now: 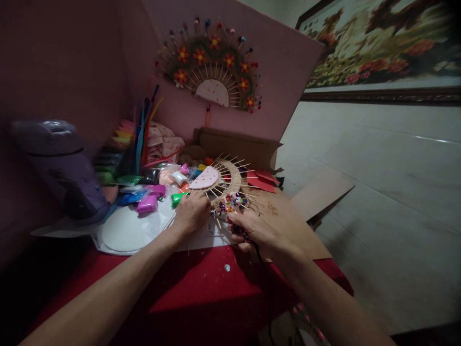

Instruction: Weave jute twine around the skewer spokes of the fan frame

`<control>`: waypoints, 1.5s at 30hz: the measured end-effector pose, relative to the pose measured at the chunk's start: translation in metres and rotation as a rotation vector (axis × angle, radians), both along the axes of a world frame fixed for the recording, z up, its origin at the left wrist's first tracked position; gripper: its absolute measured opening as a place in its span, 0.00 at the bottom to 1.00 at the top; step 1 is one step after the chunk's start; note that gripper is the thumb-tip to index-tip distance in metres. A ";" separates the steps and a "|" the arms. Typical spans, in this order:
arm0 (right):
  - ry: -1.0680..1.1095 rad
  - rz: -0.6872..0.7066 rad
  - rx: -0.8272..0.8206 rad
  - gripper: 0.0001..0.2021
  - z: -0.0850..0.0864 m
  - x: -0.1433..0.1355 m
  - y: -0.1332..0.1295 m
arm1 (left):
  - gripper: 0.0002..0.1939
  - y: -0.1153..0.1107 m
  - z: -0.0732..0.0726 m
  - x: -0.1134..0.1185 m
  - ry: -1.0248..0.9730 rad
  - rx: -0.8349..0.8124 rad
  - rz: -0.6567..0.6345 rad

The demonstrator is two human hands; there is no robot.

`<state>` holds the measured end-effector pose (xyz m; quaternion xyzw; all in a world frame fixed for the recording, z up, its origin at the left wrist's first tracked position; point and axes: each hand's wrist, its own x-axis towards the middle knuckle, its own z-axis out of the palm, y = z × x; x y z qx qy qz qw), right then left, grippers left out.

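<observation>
A half-round fan craft of thin wooden sticks and twine (235, 175) lies tilted on the table, with a white half-circle with pink dots (205, 178) at its centre. My left hand (193, 210) is closed on the fan's lower edge, its fingertips partly hidden. My right hand (254, 228) is wrapped round a glue gun with a bright flowered body (230, 203), whose black cord (264, 274) runs down over the table edge. The front of the glue gun is close against the lower sticks; its exact contact point is hard to make out.
Bags of coloured clay (147, 203), a white disc (126, 229) and a purple bottle (66, 168) stand left. Red paper (262, 180) and cardboard (288, 216) lie right. A finished fan (214, 72) hangs on the pink board behind. Red cloth (201, 288) covers the table.
</observation>
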<state>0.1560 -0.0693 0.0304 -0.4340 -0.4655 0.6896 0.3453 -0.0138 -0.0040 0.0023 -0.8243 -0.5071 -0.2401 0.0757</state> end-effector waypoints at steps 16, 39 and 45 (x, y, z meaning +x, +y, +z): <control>-0.077 -0.020 -0.052 0.12 0.010 -0.003 -0.005 | 0.09 0.000 -0.003 0.000 -0.022 0.028 -0.024; -0.157 -0.032 -0.074 0.11 0.016 -0.005 -0.010 | 0.10 -0.004 0.002 0.001 -0.030 0.008 -0.017; -0.174 -0.034 -0.077 0.11 0.019 -0.006 -0.011 | 0.11 -0.002 0.000 0.002 -0.002 0.017 -0.011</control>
